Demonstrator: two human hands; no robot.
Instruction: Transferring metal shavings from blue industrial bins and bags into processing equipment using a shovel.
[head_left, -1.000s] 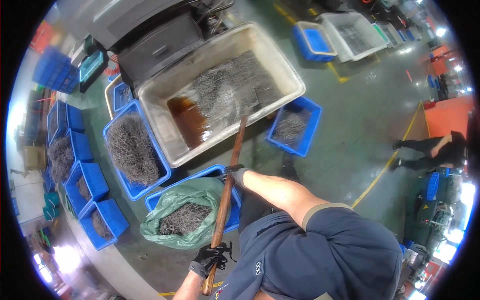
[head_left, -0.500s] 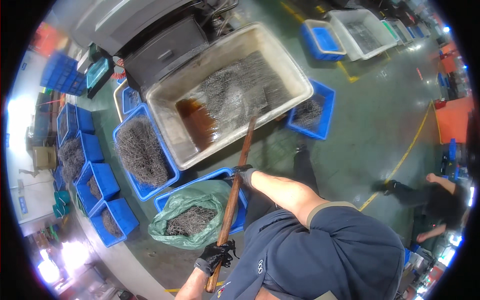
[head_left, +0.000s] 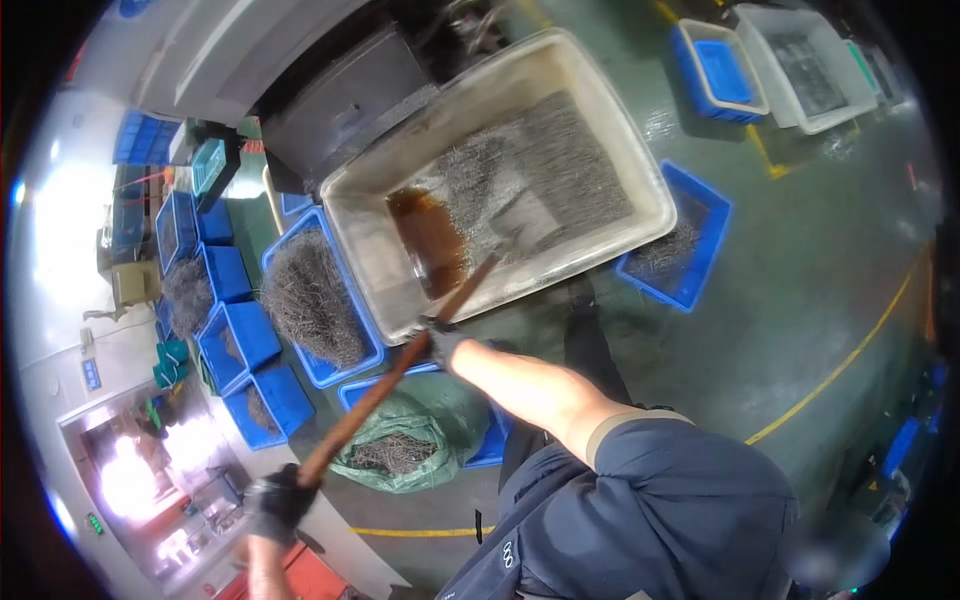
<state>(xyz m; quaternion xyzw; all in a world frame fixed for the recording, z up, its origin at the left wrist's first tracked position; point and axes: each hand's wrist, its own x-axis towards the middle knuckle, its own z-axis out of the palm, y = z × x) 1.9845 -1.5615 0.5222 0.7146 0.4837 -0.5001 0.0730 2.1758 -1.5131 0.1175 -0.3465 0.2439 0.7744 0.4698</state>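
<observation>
Left grip [head_left: 276, 503], black-gloved, clenched round the near end of a long wooden-handled shovel [head_left: 368, 402], its long axis slanting from lower left to upper right, crossing over a blue bin [head_left: 488, 448] that holds a green bag [head_left: 425, 455]. Right grip [head_left: 440, 342], also gloved, clasps the shaft farther up, at the near side of the pale tub [head_left: 370, 245]. Beyond, inside the tub, the flat grey blade [head_left: 525, 222] points away and rightward among thin grey metal pieces [head_left: 565, 150], right of brown liquid [head_left: 427, 235].
</observation>
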